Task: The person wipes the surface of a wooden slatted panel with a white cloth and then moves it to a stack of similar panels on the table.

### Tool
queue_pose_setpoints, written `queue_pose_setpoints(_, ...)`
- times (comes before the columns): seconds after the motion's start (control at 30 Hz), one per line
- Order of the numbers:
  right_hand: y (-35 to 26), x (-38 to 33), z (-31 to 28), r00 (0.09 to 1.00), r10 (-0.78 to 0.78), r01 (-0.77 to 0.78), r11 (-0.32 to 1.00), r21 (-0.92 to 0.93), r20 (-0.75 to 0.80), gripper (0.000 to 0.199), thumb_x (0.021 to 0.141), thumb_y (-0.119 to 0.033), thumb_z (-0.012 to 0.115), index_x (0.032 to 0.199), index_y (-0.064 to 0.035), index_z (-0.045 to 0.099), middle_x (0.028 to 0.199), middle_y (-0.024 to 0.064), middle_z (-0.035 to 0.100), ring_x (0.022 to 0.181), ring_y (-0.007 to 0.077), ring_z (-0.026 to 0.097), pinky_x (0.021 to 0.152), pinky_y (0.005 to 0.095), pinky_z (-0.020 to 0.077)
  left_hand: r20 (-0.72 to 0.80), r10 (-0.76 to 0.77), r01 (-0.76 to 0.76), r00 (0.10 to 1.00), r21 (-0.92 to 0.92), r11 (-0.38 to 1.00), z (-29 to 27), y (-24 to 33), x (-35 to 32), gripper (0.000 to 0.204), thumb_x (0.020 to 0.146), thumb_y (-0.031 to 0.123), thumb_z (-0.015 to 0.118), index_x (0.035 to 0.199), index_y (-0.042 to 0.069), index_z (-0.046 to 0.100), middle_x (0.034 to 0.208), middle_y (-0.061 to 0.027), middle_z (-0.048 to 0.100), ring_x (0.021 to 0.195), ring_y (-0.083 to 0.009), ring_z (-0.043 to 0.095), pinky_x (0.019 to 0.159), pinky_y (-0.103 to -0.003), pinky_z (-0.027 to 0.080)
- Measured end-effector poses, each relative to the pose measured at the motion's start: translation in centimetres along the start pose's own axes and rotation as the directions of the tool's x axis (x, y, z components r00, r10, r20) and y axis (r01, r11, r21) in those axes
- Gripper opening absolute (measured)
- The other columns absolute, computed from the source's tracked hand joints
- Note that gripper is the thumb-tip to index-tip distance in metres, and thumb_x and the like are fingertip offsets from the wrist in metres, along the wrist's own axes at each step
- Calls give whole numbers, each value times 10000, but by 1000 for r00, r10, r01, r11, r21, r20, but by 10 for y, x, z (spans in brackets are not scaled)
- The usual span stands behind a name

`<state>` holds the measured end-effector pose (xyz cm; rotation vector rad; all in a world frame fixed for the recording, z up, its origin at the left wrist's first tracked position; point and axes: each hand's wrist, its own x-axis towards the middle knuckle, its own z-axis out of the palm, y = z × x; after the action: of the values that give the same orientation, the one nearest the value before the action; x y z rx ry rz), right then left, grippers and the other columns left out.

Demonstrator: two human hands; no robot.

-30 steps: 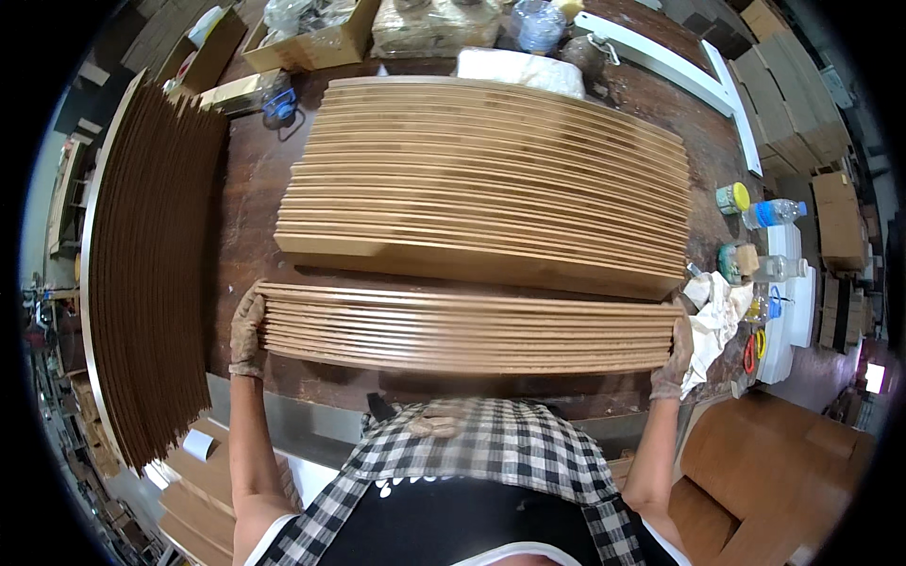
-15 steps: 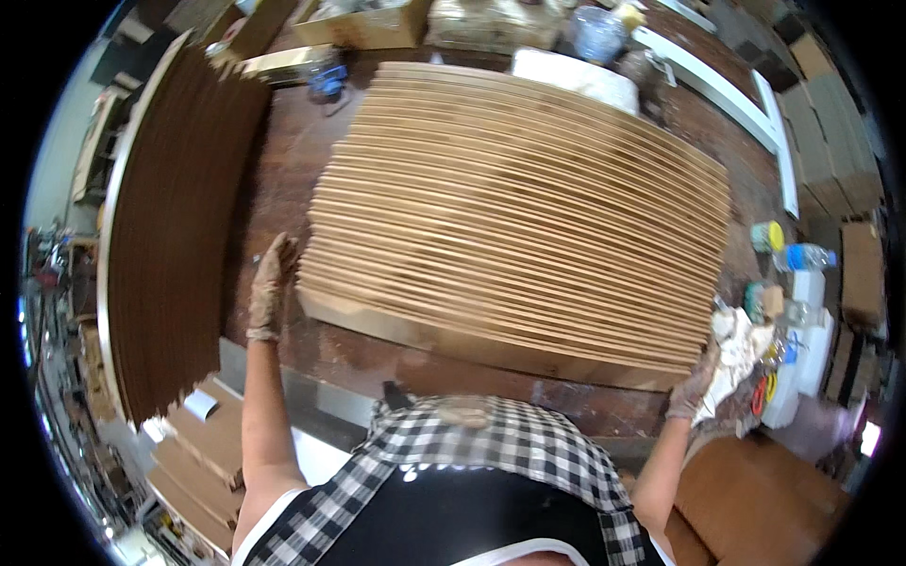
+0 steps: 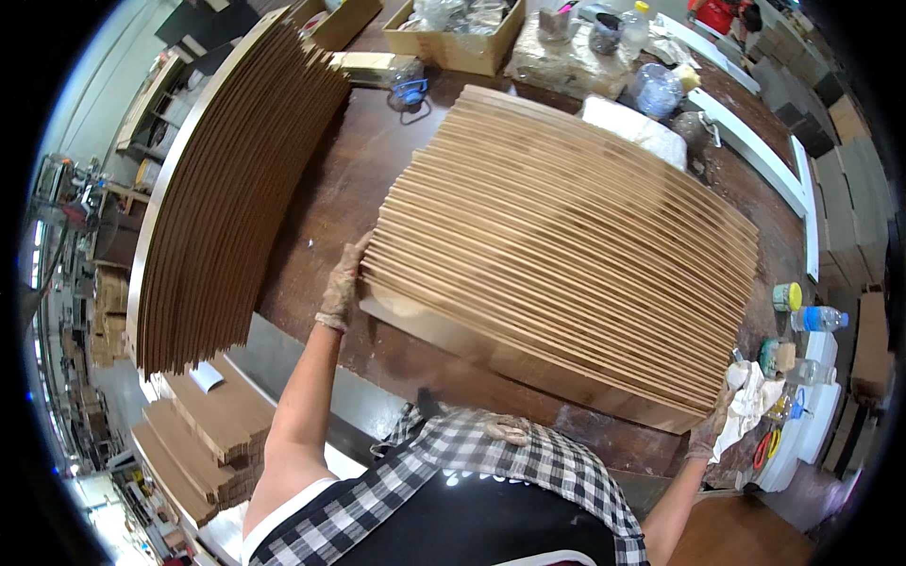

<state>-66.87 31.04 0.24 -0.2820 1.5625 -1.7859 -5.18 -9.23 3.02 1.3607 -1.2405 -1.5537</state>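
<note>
boards (image 3: 557, 255): smooth, apparently wood | tabletop (image 3: 344, 189): glossy | rag (image 3: 748, 404): matt cloth | bottle (image 3: 819, 319): clear plastic

Golden-brown boards (image 3: 566, 255), striped light and dark; at left, a darker brown stack (image 3: 231, 203). Near, a black-and-white checked apron (image 3: 557, 459); at right, a white cloth (image 3: 747, 404).

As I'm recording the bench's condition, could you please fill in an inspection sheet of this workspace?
Surface: brown table, marked with pale specks.
Things: middle panels in ridged rows; left panels stacked alongside.
Clutter: cloth and bottle at right; open carton at the far side.
Hands: both gloved; left hand at the middle panels' left end, right hand at their near right corner.
Cables: nothing clearly seen.
Surroundings: brown sheets stacked lower left.
</note>
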Motion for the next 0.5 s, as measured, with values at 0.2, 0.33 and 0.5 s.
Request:
queue_pose_setpoints(0.2, -32, 30, 13, 989, -117, 128, 984, -124, 91, 579, 1106, -364, 258, 1591, -57, 187, 1651, 148, 205, 1525, 246, 193, 1246, 389, 145, 37, 37, -25, 999, -270, 963, -13, 14, 38, 814, 1009, 648, 353, 1563, 54, 296, 1641, -129, 233, 1518, -253, 198, 1243, -396, 146)
queue_pose_setpoints(0.33, -24, 58, -3, 993, -70, 99, 924, -371, 91, 560, 1065, -380, 451, 1483, -6, 441, 1494, 100, 489, 1389, 196, 431, 1181, 335, 298, 237, -229, 219, 944, 66, 973, 21, 30, 66, 826, 984, 681, 389, 1565, 97, 320, 1588, -103, 351, 1454, -236, 324, 1201, -355, 253)
queue_pose_setpoints(0.5, -34, 52, 42, 984, 72, -38, 978, -203, 163, 540, 1057, -329, 491, 1470, 17, 445, 1474, 106, 494, 1351, 211, 464, 1129, 334, 371, 148, -112, 111, 983, 19, 994, -41, -17, 67, 832, 906, 632, 592, 1508, 80, 431, 1332, -57, 582, 1157, -188, 574, 946, -344, 500)
